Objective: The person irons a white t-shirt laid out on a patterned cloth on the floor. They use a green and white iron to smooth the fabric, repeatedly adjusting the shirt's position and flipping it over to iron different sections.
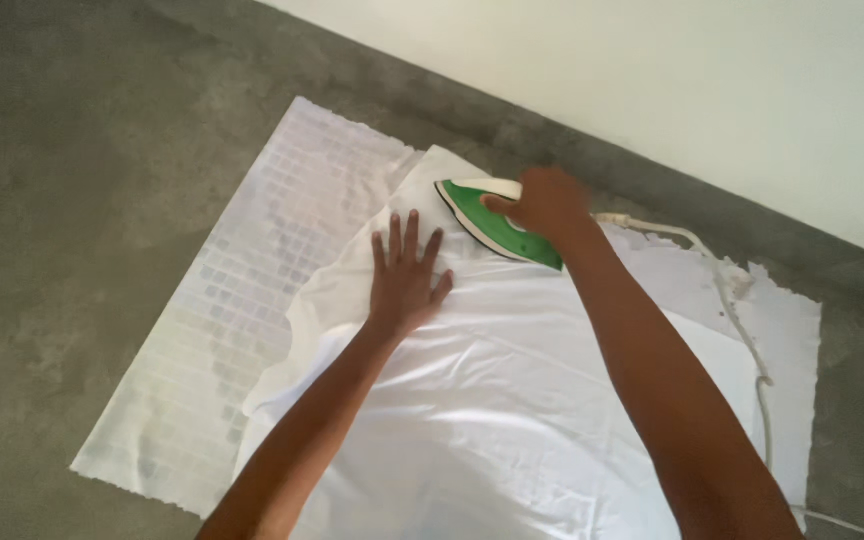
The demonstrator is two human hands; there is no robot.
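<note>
Pressing is the step in hand, I judge: my right hand (544, 203) is gripping the handle of the green-and-white electric iron (497, 222), fingers wrapped shut around it, and running it over the far edge of the white cotton garment (512, 400). My left hand (405, 280) is lying flat on the cloth just beside the iron, fingers spread apart, palm down, pinning the fabric taut.

The iron is sitting on the garment near its top edge, close to where the grey concrete floor (62, 200) is meeting the pale wall (712, 80). Its long axis is running diagonally, the pointed nose aiming up and to the left, the heel toward my right wrist, with the white cord (742, 320) trailing off to the right. Beneath the garment a white sheet with a faint checked pattern (242, 290) is serving as padding.

The next move, to my mind, is calling for a steady glide along that nose line while my flat hand is keeping clear of the hot sole.
</note>
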